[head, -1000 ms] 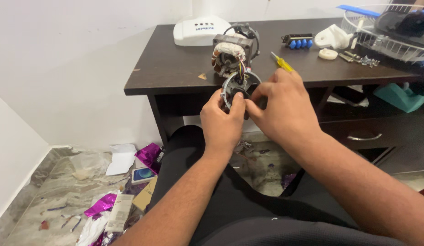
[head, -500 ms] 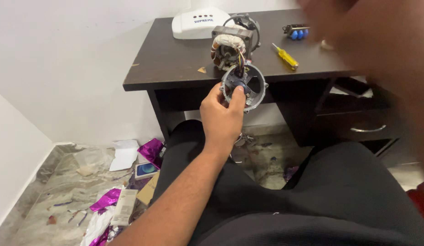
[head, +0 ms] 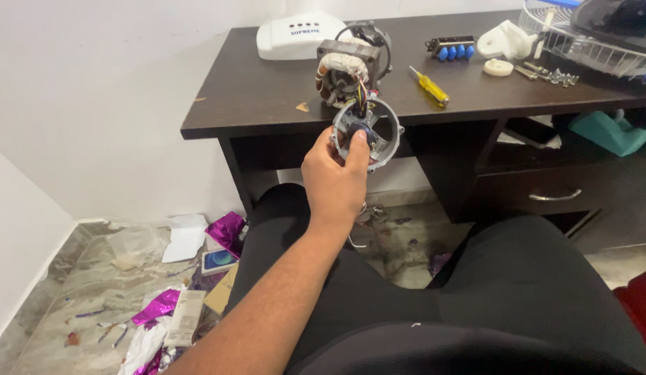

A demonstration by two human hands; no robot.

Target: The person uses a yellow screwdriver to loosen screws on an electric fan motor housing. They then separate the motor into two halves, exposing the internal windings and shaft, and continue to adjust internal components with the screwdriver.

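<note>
dark desk (head: 267,90) against a white wall, with a closed drawer (head: 545,194) at its right. at the far right of the desktop, a white wire fan guard (head: 580,42) lies like a basket, a dark rounded part (head: 615,17) resting in it. a teal piece (head: 611,132) sits on the shelf under the desktop. a white casing (head: 295,35) lies at the back of the desktop. left hand (head: 333,177), raised before the desk edge, grips a round grey motor cover (head: 368,132), thumb pressed on its dark hub; coloured wires (head: 363,94) join the cover to a wound stator (head: 347,69) standing at the desk edge. smaller items on the desktop: blue-keyed switch block (head: 451,48), yellow screwdriver (head: 428,87), white disc (head: 498,67), loose screws (head: 556,75). the right hand is out of view. purple foil and paper scraps (head: 191,278) litter the floor.
</note>
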